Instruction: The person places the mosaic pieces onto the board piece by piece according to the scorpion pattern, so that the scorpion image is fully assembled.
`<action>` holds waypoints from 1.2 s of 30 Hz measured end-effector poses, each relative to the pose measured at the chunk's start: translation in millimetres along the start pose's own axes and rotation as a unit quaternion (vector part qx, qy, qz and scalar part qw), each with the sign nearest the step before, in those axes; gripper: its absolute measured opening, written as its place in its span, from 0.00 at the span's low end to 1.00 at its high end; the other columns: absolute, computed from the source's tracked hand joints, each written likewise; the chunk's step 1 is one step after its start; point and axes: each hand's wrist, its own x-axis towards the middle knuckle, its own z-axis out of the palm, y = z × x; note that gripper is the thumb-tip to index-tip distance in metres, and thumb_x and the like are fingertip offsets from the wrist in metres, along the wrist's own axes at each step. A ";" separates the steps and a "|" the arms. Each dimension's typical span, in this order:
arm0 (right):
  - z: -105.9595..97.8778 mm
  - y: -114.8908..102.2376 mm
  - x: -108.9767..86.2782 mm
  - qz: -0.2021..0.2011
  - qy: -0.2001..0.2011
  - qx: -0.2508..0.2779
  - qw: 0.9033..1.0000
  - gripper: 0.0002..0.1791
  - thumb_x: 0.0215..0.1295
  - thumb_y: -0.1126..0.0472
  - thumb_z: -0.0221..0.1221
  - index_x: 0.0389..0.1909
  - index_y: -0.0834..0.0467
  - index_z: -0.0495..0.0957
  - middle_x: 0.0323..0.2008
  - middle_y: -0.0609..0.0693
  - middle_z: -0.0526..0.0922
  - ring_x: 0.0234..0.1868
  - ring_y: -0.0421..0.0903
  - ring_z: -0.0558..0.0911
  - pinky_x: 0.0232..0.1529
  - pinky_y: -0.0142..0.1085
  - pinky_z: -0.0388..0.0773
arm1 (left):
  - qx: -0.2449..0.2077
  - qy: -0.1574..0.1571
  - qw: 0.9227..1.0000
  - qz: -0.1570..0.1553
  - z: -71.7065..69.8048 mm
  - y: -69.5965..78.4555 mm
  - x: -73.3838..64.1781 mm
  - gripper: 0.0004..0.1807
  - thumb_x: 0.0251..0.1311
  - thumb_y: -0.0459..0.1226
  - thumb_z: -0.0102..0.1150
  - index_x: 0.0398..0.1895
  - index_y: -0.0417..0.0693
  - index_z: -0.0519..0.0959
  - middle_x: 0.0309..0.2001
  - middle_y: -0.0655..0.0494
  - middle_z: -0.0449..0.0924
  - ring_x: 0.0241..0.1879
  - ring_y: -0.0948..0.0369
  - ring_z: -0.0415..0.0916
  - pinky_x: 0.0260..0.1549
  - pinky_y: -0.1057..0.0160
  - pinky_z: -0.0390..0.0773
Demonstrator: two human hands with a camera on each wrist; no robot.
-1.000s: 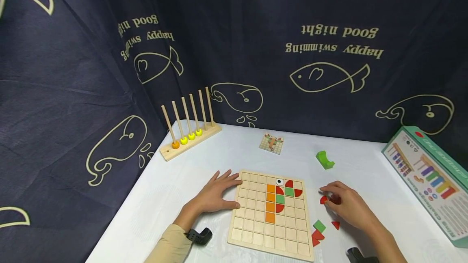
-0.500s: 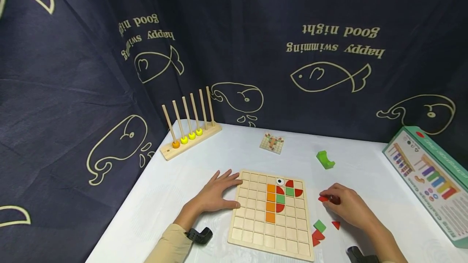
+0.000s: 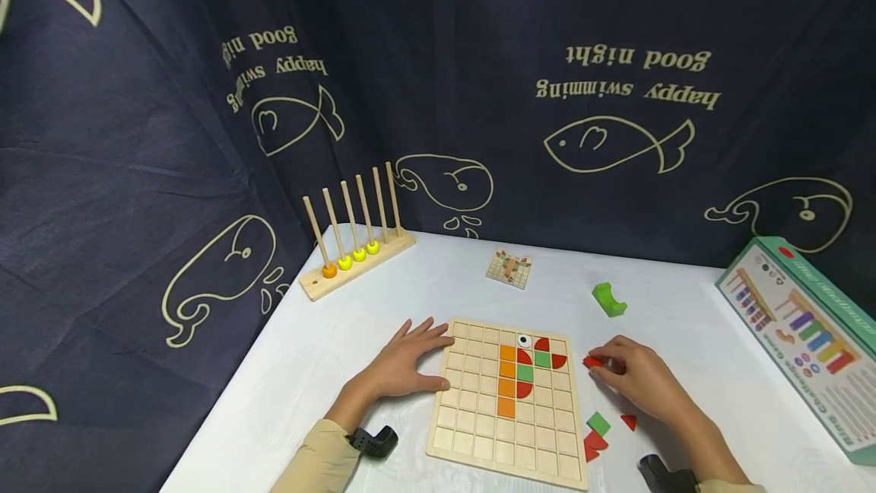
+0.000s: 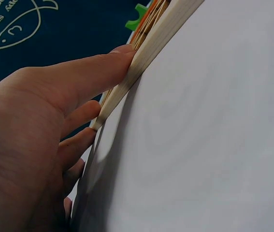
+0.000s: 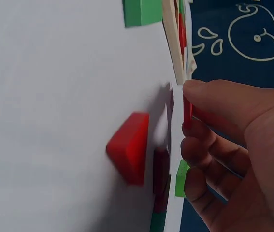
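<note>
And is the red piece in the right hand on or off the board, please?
Off: the right hand pinches the red piece just beside the board.

Your left hand (image 3: 405, 367) touches the left edge of the gridded board (image 3: 468, 417), fingers spread, while your right hand (image 3: 636, 375) pinches a red piece (image 3: 592, 362) beside the right edge. Orange tiles (image 3: 506, 387) fill part of one column. Beyond the board, your tabletop (image 3: 294, 364) carries a picture card (image 3: 509, 269), a green block (image 3: 607, 300) and a pegged rack (image 3: 366, 266) with beads.

Apparently free room above board (image 3: 471, 403)
</note>
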 end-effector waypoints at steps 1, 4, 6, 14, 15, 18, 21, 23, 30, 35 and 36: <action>0.5 -0.7 0.9 -0.003 0.001 0.000 1.000 0.14 0.53 0.58 0.71 0.42 0.53 0.86 0.31 0.41 0.74 0.29 0.41 0.70 0.25 0.31 0.67 | 0.000 0.001 1.000 0.001 -0.1 0.1 -0.1 0.42 0.51 0.65 0.60 0.68 0.59 0.68 0.72 0.59 0.58 0.73 0.55 0.44 0.70 0.46 0.38; 2.3 -2.5 3.5 -0.008 -0.001 0.000 1.000 0.14 0.53 0.58 0.71 0.42 0.53 0.86 0.31 0.41 0.75 0.29 0.41 0.70 0.25 0.31 0.68 | -0.002 0.001 1.000 0.002 -0.9 0.8 -0.3 0.42 0.51 0.65 0.60 0.68 0.58 0.68 0.72 0.59 0.58 0.73 0.55 0.44 0.70 0.46 0.37; 3.9 -3.6 4.8 -0.009 -0.003 -0.002 1.000 0.14 0.52 0.57 0.71 0.42 0.52 0.86 0.31 0.41 0.75 0.29 0.41 0.71 0.26 0.31 0.68 | -0.002 0.001 1.000 0.002 -0.8 0.8 -0.5 0.42 0.51 0.65 0.60 0.68 0.58 0.68 0.72 0.59 0.58 0.73 0.55 0.44 0.70 0.46 0.37; 8.0 -8.5 8.1 -0.024 0.009 -0.012 1.000 0.15 0.51 0.55 0.72 0.40 0.52 0.85 0.29 0.39 0.74 0.29 0.40 0.71 0.27 0.32 0.69 | -0.009 0.004 1.000 0.004 0.0 -0.9 -1.0 0.43 0.50 0.66 0.60 0.68 0.58 0.69 0.71 0.59 0.59 0.73 0.55 0.45 0.70 0.46 0.38; 8.9 -8.6 8.5 -0.027 0.012 -0.012 0.999 0.15 0.51 0.55 0.72 0.40 0.52 0.85 0.29 0.39 0.74 0.29 0.39 0.71 0.28 0.32 0.69 | -0.013 0.005 1.000 0.004 -0.1 -0.8 -1.1 0.43 0.50 0.66 0.60 0.67 0.58 0.69 0.71 0.59 0.59 0.73 0.55 0.45 0.70 0.47 0.38; 10.9 -9.9 10.0 -0.032 0.020 -0.008 0.999 0.14 0.51 0.54 0.72 0.40 0.51 0.85 0.29 0.38 0.74 0.28 0.38 0.71 0.28 0.31 0.70 | -0.017 0.007 1.000 0.002 -0.7 -0.2 -1.4 0.43 0.49 0.66 0.61 0.67 0.58 0.70 0.71 0.59 0.60 0.73 0.56 0.45 0.70 0.48 0.37; 12.1 -13.3 12.3 -0.043 0.029 0.003 0.999 0.14 0.51 0.54 0.72 0.40 0.51 0.85 0.29 0.38 0.75 0.28 0.38 0.71 0.28 0.32 0.70 | -0.014 0.008 1.000 0.002 -0.5 -0.1 -1.1 0.43 0.49 0.66 0.61 0.67 0.58 0.70 0.71 0.59 0.60 0.73 0.56 0.46 0.70 0.48 0.38; 12.7 -16.6 14.1 -0.051 0.033 0.009 0.998 0.13 0.52 0.55 0.72 0.40 0.51 0.85 0.29 0.38 0.75 0.28 0.38 0.71 0.28 0.32 0.71 | -0.011 0.010 1.000 0.003 -0.4 -0.2 -1.1 0.43 0.49 0.66 0.61 0.67 0.58 0.70 0.71 0.59 0.60 0.73 0.55 0.46 0.70 0.47 0.38; 15.9 -28.4 20.8 -0.049 0.020 0.014 0.999 0.13 0.54 0.55 0.71 0.41 0.50 0.84 0.30 0.38 0.75 0.29 0.38 0.71 0.30 0.33 0.71 | -0.013 0.005 1.000 0.009 -1.9 0.0 -1.9 0.43 0.50 0.64 0.62 0.68 0.56 0.69 0.71 0.57 0.60 0.73 0.53 0.46 0.70 0.45 0.39; 18.8 -35.3 25.0 -0.044 0.007 0.008 0.999 0.14 0.54 0.54 0.70 0.42 0.51 0.84 0.31 0.39 0.76 0.30 0.39 0.72 0.30 0.33 0.72 | -0.017 0.001 1.000 0.015 -3.1 0.3 -1.9 0.43 0.50 0.64 0.62 0.68 0.55 0.69 0.71 0.56 0.60 0.73 0.52 0.47 0.69 0.44 0.39; 19.4 -36.5 25.9 -0.046 0.006 0.007 0.999 0.14 0.54 0.54 0.70 0.42 0.51 0.85 0.31 0.39 0.76 0.29 0.39 0.72 0.30 0.33 0.71 | -0.017 0.000 1.000 0.015 -3.4 0.3 -2.0 0.43 0.50 0.64 0.62 0.68 0.55 0.69 0.71 0.56 0.60 0.73 0.52 0.46 0.69 0.44 0.39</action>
